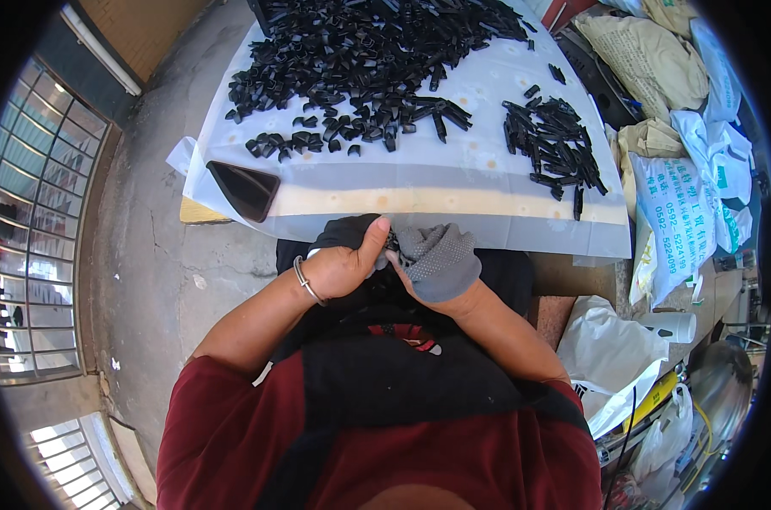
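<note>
Person seated at the table (232, 212), which is covered by a white sheet (419, 174). Both hands meet just below the table's near edge, over the lap. Left hand (344, 265) is bare, wire bracelet (307, 282) on the wrist, fingers curled, thumb up, pinching a small black part (392, 246). Right hand (436, 262) wears a grey dotted glove, closed on the same part from the other side; the part is mostly hidden between them. On the table: big loose heap of black parts (360, 59) at the far middle, smaller sorted pile (555, 144) toward its right edge, dark phone (245, 189) at the near left corner. Containers: sacks (649, 59) and white printed bags (679, 212) stacked right of the table, closed, contents not visible.
</note>
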The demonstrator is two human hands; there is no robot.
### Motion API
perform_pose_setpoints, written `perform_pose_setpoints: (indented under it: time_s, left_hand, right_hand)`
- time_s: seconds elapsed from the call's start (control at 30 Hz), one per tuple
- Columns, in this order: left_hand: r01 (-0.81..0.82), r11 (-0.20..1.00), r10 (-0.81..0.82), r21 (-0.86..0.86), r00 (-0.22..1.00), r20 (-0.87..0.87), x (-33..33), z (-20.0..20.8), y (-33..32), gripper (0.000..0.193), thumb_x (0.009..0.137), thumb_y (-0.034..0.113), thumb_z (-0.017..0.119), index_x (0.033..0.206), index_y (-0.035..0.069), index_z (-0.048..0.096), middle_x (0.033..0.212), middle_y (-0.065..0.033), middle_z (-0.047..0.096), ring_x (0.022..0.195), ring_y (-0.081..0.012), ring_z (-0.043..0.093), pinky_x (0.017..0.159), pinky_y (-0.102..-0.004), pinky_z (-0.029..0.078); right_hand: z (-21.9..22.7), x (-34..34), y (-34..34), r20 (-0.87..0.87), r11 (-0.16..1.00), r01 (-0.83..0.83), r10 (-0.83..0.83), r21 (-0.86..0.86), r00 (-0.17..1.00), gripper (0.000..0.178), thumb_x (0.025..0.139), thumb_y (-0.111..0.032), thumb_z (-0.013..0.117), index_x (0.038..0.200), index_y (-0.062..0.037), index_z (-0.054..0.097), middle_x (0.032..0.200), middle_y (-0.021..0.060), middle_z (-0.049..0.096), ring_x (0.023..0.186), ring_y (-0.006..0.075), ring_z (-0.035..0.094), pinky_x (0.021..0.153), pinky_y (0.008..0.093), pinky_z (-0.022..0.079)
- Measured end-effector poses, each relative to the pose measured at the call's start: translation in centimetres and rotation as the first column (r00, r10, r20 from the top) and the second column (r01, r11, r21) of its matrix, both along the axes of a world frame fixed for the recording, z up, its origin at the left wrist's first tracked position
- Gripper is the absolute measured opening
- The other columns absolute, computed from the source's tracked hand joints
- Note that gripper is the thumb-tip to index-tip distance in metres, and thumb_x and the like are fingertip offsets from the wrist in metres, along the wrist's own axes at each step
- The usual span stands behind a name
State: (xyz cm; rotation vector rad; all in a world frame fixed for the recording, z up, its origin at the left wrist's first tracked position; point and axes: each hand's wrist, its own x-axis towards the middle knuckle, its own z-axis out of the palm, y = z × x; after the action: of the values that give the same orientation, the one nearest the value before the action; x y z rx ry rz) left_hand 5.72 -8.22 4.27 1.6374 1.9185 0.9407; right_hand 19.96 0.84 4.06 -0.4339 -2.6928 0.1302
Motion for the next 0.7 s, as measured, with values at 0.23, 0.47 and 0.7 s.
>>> perform_pose_setpoints:
  time_s: [0.23,0.47,0.7]
  left_hand:
    - [-0.059,0.992,0.123,-0.109,0.489,0.864,0.1,-1.8,0.5,0.047,0.092,0.039,0.038,0.107,-0.002,0.054,0.1,-0.0073,0.059,0.09,-0.0169,0.054,0.08,-0.0268,0.042]
    - [0.0,0.97,0.244,-0.245,0.043,0.969,1.5,-0.8,0.0,0.045,0.089,0.038,0.045,0.103,-0.003,0.056,0.097,-0.0064,0.06,0.086,-0.0125,0.055,0.076,-0.0237,0.044]
    - [-0.126,0.98,0.193,-0.155,0.799,0.569,0.2,1.6,-0.4,0.045,0.091,0.04,0.039,0.094,0.001,0.06,0.083,-0.0081,0.062,0.073,-0.0145,0.056,0.066,-0.0266,0.045]
  right_hand:
    - [-1.4,-0.2,-0.1,-0.356,0.983,-0.117,0.061,-0.138,0.933,0.02,0.079,-0.021,0.058,0.091,-0.0056,0.06,0.082,0.0091,0.06,0.068,0.0292,0.055,0.058,0.038,0.041]
    - [-0.2,0.6,-0.4,-0.472,0.803,-0.298,0.023,-0.516,0.881,0.016,0.082,-0.015,0.055,0.086,0.0001,0.058,0.077,0.0121,0.058,0.068,0.0304,0.055,0.061,0.036,0.043]
    - [2.0,1.3,-0.2,-0.298,0.85,-0.163,0.007,-0.502,0.955,0.02,0.082,-0.021,0.055,0.088,-0.0031,0.06,0.08,0.012,0.06,0.074,0.0292,0.056,0.064,0.0361,0.044]
